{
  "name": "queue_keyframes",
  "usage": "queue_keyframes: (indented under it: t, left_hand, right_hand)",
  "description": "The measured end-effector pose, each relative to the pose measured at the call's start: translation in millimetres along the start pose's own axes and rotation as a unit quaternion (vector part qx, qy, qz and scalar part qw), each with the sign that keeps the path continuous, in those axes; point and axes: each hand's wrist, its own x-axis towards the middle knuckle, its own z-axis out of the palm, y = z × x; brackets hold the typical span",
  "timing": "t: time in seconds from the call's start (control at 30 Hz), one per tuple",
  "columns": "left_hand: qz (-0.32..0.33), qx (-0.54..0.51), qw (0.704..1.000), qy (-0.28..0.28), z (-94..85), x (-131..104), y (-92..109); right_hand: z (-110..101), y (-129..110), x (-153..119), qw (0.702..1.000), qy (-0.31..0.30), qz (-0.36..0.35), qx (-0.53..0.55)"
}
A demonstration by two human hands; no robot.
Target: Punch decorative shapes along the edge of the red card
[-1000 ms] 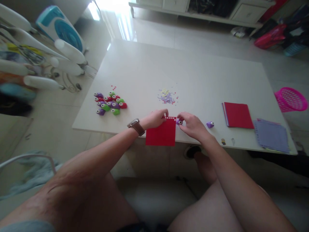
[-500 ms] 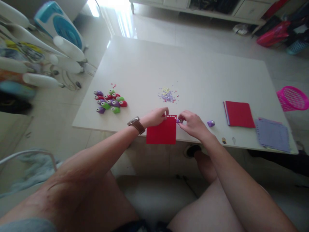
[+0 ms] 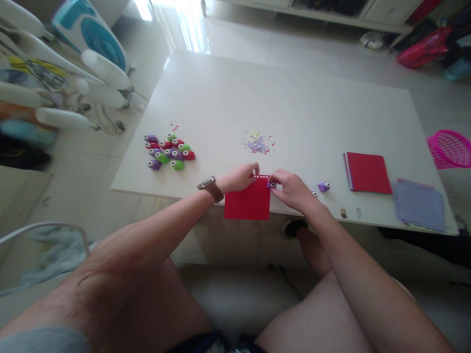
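Note:
A red paper sheet with a row of small holes along its top edge overhangs the table's near edge. My left hand pinches its upper edge. In my right hand is a small purple punch with a white eye, set at the sheet's upper right corner. Just right of that hand stands another purple punch, and a further white eye shows partly behind the wrist. Tiny lilac, yellow and red paper bits lie beyond the sheet.
Several purple, red and green punches cluster on the white table at left. To the right are a red paper stack, lilac sheets and two small flat items. A pink basket stands past the right edge.
The purple punch in my right hand has moved left onto the sheet's right corner. The view has shifted slightly, and another punch's eye now shows beside my right wrist.

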Motion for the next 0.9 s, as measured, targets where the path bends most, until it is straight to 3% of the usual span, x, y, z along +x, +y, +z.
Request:
queue_keyframes:
  t: [0.33, 0.53, 0.73, 0.9]
  left_hand:
    - [0.023, 0.066, 0.998, 0.007, 11.1, -2.5, 2.3]
    - [0.043, 0.131, 0.988, 0.076, 17.8, -5.3, 3.5]
    - [0.062, 0.067, 0.996, 0.014, 22.3, 0.0, 0.0]
    - [0.068, 0.063, 0.996, 0.014, 25.3, 2.7, -2.5]
  right_hand:
    - [6.8, 0.1, 2.7, 1.000, -0.007, 0.002, 0.009]
    - [3.6, 3.0, 1.5, 1.000, -0.014, 0.013, 0.010]
    - [1.0, 7.1, 1.0, 1.000, -0.023, 0.017, 0.002]
    - [2.6, 6.1, 2.9, 1.000, -0.014, 0.013, -0.001]
